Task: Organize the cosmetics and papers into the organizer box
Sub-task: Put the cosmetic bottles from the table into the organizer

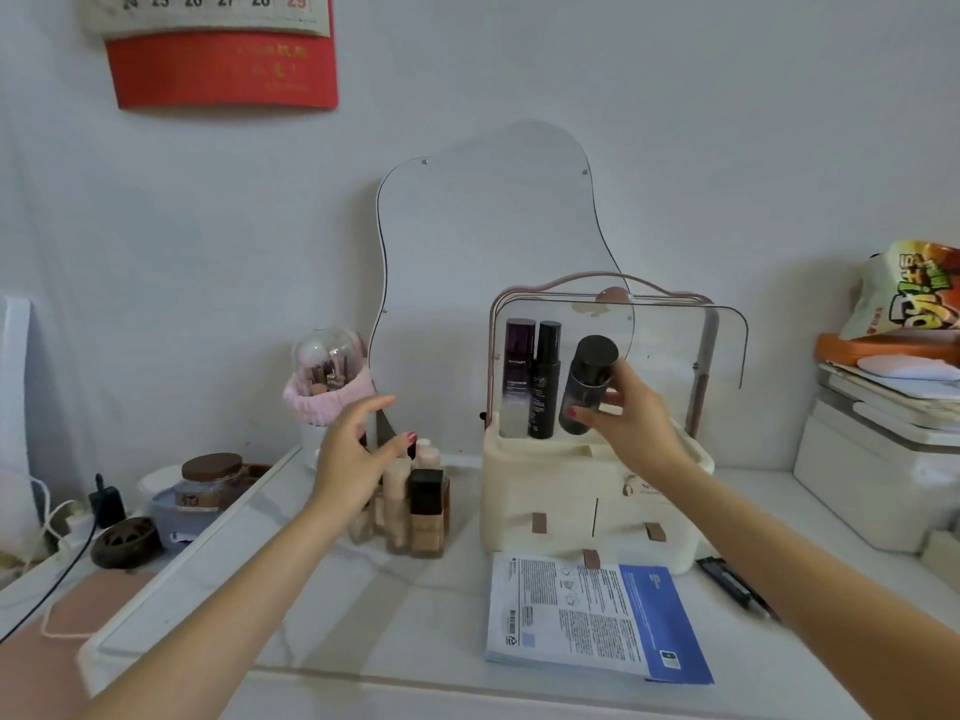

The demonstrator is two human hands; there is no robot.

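Note:
A cream organizer box [550, 491] with a clear raised lid stands at the middle of the white table. In its top compartment stand a purple bottle [518, 376] and a slim black bottle [545, 381]. My right hand [631, 413] grips a dark round-capped bottle [589, 381], tilted, just above that compartment beside the two bottles. My left hand [358, 449] hovers with fingers apart over a cluster of beige foundation bottles [415, 506] left of the box. A stack of blue-and-white paper packets [592, 615] lies flat in front of the box.
A wavy-edged mirror [483, 241] leans on the wall behind. A pink brush holder with a clear dome [327, 376] stands at the left. A black pen-like item [732, 584] lies right of the papers. White storage boxes [872, 459] are stacked at the far right.

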